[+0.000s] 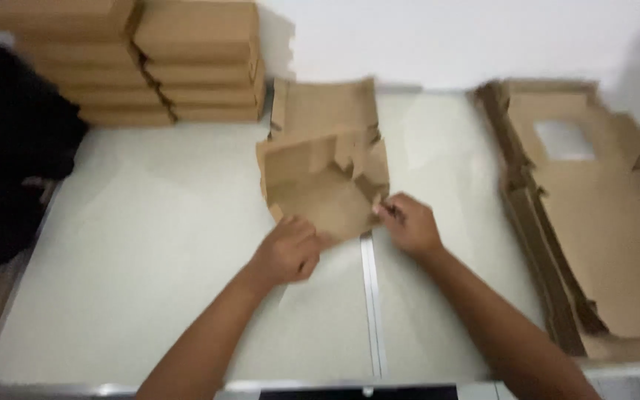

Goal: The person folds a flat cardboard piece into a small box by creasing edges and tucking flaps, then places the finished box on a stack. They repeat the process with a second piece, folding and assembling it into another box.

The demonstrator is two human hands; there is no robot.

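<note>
workpiece: a brown die-cut cardboard box blank is lying near the middle of the pale table, partly folded; its side walls are standing up unevenly and its lid panel is lying back toward the wall.
left hand: the left hand is resting at the near left corner of the box blank, fingers curled narrow and pinching the near edge of the cardboard.
right hand: the right hand is touching the near right corner, fingertips closed narrow on a small flap or tab; motion blur is hiding the exact grip.
progress, done: judging by the shape, the base and some walls are already creased up.
progress, left: the near wall, the corner tabs and the lid appear not yet tucked; the box is reading as roughly half formed.
finished stock: two stacks of closed brown boxes are standing at the far left of the table, against the wall.
unfolded stock: a pile of flat box blanks is lying at the right edge, well apart from the hands.
table seam: a metal joint strip is running toward the viewer between the two forearms.
other: a dark object is sitting at the left edge; its kind cannot be told.
</note>
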